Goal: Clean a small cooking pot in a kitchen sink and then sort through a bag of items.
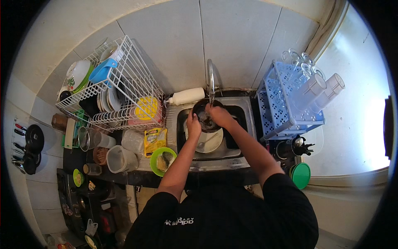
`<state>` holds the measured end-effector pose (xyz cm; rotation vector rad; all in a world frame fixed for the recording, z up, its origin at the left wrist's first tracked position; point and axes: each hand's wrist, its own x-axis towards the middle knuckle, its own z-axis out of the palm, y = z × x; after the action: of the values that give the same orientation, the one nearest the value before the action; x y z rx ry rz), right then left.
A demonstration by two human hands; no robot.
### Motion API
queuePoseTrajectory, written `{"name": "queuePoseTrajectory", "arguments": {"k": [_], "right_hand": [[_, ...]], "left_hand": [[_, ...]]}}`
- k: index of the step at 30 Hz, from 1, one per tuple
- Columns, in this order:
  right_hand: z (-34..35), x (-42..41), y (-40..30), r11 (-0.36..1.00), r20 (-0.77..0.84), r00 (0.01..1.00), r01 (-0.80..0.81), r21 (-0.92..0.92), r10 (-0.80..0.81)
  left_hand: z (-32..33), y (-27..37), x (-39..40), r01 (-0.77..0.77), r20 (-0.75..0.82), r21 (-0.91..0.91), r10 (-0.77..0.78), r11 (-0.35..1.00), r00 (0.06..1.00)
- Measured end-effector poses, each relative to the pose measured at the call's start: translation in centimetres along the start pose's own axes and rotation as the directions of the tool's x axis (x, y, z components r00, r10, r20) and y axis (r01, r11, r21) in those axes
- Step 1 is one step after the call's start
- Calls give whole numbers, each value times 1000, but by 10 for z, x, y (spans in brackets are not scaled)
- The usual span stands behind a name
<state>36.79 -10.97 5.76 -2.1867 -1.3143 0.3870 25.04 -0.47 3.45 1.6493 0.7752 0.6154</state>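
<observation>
My left hand [194, 125] grips the left rim of a dark round bowl or pot [205, 122], tilted over the sink [199, 157]. My right hand [220, 115] reaches over its opening, right under the spout of the chrome faucet [210, 73]. The right fingers are curled, and whether they hold anything is hidden. Water and dark residue show inside the bowl. Below it, a pale plate [217, 143] rests in the basin with a spoon [205, 140] on it. Left of my left forearm stands a lime-green bowl [153, 162] holding a sponge [162, 162].
A white wire dish rack [130, 81] with crockery stands at left. A white bottle [188, 96] lies behind the sink, and a yellow packet [155, 141] and a plastic container [116, 158] sit beside it. On the right, a blue plastic rack [276, 102] carries upturned glasses [306, 70].
</observation>
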Motion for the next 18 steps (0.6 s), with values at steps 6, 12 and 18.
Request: {"name": "queuePoseTrajectory", "arguments": {"k": [6, 12, 18], "right_hand": [[4, -37, -13, 956, -823, 506, -259, 140, 257], [-4, -67, -19, 715, -502, 534, -632, 298, 681], [14, -86, 55, 152, 285, 667, -516, 843, 688]], "left_hand": [[10, 5, -7, -109, 174, -6, 109, 994, 979], [17, 18, -25, -229, 327, 203, 154, 952, 932], [14, -18, -3, -115, 270, -22, 117, 993, 956]]}}
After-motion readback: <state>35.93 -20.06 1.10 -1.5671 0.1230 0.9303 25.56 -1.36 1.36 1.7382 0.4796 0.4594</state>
